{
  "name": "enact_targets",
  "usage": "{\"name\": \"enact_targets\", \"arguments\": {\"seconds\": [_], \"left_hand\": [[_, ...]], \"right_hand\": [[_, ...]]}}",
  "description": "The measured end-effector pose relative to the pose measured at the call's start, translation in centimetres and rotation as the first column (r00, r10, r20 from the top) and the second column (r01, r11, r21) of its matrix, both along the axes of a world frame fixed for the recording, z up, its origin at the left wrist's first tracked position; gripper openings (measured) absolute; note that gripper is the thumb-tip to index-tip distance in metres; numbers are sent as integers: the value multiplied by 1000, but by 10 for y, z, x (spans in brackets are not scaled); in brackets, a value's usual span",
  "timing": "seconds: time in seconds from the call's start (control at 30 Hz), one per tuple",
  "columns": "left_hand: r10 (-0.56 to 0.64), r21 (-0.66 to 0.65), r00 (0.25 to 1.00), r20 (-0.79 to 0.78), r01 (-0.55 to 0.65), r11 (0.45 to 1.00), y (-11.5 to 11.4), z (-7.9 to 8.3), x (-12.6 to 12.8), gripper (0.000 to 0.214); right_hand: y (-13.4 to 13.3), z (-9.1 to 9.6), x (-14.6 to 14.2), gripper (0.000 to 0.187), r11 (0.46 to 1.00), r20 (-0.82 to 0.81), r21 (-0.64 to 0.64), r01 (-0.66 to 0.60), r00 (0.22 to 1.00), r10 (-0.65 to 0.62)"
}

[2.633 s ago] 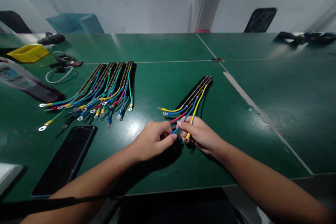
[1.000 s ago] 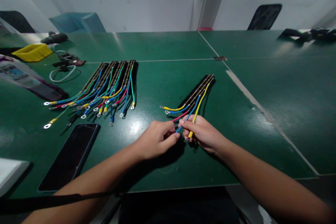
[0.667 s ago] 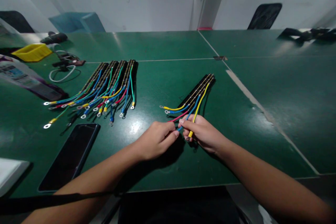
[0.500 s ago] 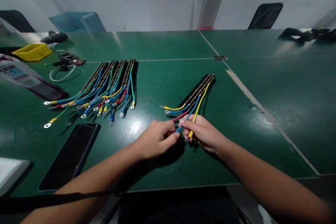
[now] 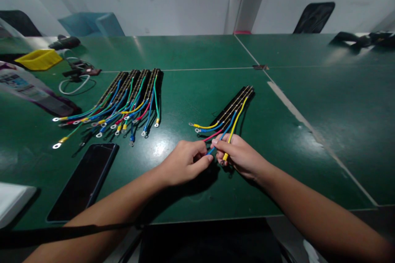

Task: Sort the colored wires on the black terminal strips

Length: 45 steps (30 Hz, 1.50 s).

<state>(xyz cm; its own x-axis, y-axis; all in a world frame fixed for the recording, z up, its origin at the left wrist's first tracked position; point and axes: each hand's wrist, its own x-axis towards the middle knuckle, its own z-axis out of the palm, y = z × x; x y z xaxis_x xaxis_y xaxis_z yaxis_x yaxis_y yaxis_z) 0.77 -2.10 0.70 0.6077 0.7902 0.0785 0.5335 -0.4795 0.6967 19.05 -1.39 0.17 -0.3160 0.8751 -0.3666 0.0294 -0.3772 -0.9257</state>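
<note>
In the head view, your left hand is curled, its thumb and forefinger pinching the lower stretch of a long blue insulated wire; the wire's tip is hidden in those fingers. Your right hand sits just beside it, thumb and forefinger closed on the same wire a little higher up. A long yellow insulated wire runs down across your right fingers, its thicker yellow-sleeved end showing below the thumb. A red insulated wire runs in behind your left fingers; you cannot tell from here whether they grip it.

All three come off a slanted black strip with brass-coloured rows, which lies on the glossy green tabletop just beyond your hands. On its left side, a short yellow wire and a short blue wire curve away free, each tipped with a metal ring terminal.

To your left lie four similar black strips side by side, their coloured, ring-tipped wires overlapping toward you. Nearer your left forearm is a dark rectangular smartphone.
</note>
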Motion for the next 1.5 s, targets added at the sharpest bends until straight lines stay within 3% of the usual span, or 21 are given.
{"name": "enact_targets", "arguments": {"seconds": [0.8, 1.5], "left_hand": [[-41, -5, 998, -50, 41, 999, -3, 6, 1, 30], [12, 25, 1000, 6, -12, 1000, 0, 1, 0, 26]], "right_hand": [[0, 1, 0, 25, 1000, -7, -2, 7, 1000, -7], [1, 0, 1, 28, 1000, -8, 7, 0, 1000, 0]]}}
